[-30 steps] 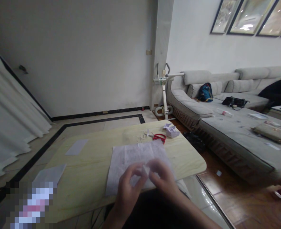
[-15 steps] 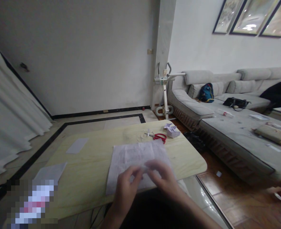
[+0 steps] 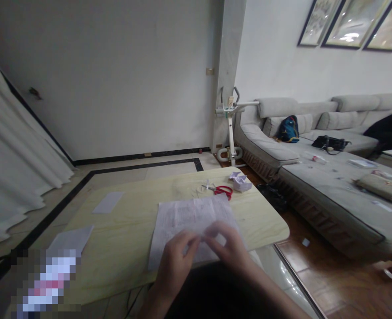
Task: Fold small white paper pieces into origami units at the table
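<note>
Head view, the only one: large creased greyish-white paper sheet (image 3: 174, 219) lies flat at the near edge of the pale wood-grain table (image 3: 126, 261); places taken from this sheet. Over its near half, left hand (image 3: 178, 252) and right hand (image 3: 228, 246) meet at the tips, each with thumb and forefinger drawn almost together. They seem to pinch a small whitish paper piece (image 3: 200, 233), mostly hidden and blurred; its shape I cannot tell. Just beyond the sheet's far right corner: red-handled metal scissors (image 3: 223, 191), thin pale scraps (image 3: 197, 192) beside the blades. Farther right, crumpled-looking white folded paper (image 3: 241, 182). Well left of the sheet, small flat white paper (image 3: 107, 202). Progress, my reading: some cutting looks done, scissors laid down; finger work on the small piece looks unfinished. How much is left, cannot tell.
</note>
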The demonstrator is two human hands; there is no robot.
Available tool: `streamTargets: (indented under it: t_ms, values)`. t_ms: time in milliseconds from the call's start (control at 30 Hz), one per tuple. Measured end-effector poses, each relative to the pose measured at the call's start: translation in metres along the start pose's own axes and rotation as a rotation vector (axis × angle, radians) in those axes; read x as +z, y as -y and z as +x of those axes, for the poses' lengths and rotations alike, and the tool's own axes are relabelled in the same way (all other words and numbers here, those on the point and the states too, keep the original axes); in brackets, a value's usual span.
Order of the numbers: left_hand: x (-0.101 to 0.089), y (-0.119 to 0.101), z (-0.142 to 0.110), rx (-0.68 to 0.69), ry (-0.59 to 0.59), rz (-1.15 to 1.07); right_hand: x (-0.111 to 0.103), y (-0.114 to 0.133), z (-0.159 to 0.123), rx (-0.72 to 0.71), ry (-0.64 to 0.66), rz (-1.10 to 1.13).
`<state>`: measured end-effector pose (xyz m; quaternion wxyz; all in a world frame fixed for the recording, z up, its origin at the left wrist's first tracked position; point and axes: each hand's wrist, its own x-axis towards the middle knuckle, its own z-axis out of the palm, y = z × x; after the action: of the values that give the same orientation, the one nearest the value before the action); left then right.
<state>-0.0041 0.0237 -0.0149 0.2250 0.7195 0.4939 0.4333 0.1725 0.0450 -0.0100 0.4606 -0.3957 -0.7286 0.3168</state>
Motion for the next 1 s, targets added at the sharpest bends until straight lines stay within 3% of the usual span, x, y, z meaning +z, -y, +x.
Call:
streamTargets:
  t_ms: [133,433,1000]
  values:
    - [-0.001,0.007,0.002,0.092,0.020,0.062,-0.002,-0.002,0.000,-0.087,0.011,-0.015]
    - [-0.004,0.011,0.001,0.123,0.135,0.176,-0.005,0.000,-0.001,-0.147,0.097,-0.126]
    - [-0.004,-0.002,0.003,0.065,-0.080,-0.104,-0.006,0.005,0.004,-0.114,-0.066,0.024]
